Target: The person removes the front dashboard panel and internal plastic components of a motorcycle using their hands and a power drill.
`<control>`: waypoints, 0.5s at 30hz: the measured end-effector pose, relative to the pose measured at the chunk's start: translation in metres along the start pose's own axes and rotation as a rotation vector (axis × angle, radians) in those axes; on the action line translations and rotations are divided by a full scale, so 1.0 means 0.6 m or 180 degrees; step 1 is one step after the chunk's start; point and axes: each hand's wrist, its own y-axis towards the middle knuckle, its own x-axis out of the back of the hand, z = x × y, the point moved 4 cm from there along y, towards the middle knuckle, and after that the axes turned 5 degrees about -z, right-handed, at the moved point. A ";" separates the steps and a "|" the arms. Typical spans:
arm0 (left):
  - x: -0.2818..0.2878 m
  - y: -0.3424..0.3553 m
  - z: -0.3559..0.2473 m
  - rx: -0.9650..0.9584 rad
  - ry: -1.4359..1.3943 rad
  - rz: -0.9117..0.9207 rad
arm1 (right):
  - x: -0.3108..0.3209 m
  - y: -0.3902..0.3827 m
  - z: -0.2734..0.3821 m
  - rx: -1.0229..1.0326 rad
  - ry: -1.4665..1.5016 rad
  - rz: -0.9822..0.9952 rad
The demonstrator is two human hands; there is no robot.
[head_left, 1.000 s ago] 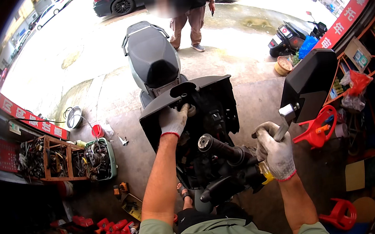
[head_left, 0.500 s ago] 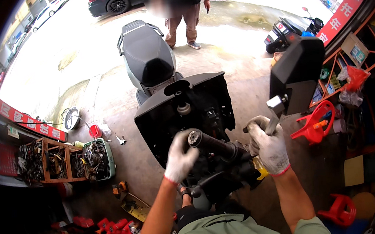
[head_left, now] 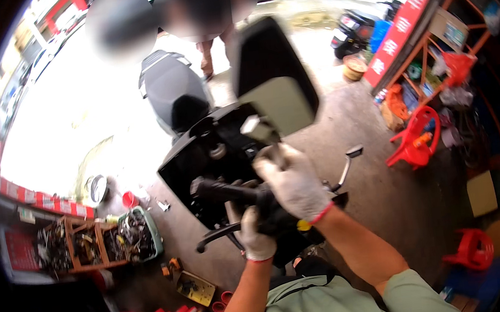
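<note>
My right hand [head_left: 292, 182], in a white knit glove, is closed round the lower stem of a rearview mirror [head_left: 275, 80] with a large dark head. The mirror stands upright above the inner part of the handlebar. My left hand [head_left: 256, 237], gloved too, is wrapped round the handlebar from below, beside the black rubber grip [head_left: 223, 190]; some of its fingers are hidden behind the bar. Under the grip a black lever [head_left: 217, 237] sticks out to the left. Beyond lies the scooter's dark front panel [head_left: 181, 169], its inside exposed. The stem's lower end is hidden by my glove.
The scooter's grey seat [head_left: 177, 90] lies farther off, with a person [head_left: 206, 57] standing behind it. A red plastic chair [head_left: 416, 141] and loaded shelves are on the right. On the left stand a parts rack [head_left: 70, 245] and a green bin [head_left: 154, 230]; a yellow tray [head_left: 196, 288] lies nearer.
My right hand has brought the mirror leftward over the handlebar and turned it. My left hand has moved from near the grip's end to the bar's underside. The view has shifted.
</note>
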 end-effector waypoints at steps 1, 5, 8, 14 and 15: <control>0.005 0.002 0.000 -0.0023 -0.0019 -0.0006 | -0.007 -0.001 0.005 0.0087 0.0070 -0.0082; 0.015 0.008 0.002 0.0084 -0.0284 -0.0103 | 0.010 -0.010 0.004 0.0014 0.0128 0.0377; 0.018 0.003 0.005 -0.0055 -0.0314 0.0299 | 0.113 -0.008 -0.017 0.0596 0.0178 -0.0037; -0.002 -0.006 0.009 0.0087 -0.0392 0.0449 | 0.442 -0.086 -0.487 -0.1183 0.0529 -0.2641; -0.001 0.000 0.011 0.0135 -0.0444 0.0483 | 0.465 -0.134 -0.614 -0.1758 0.0527 -0.2140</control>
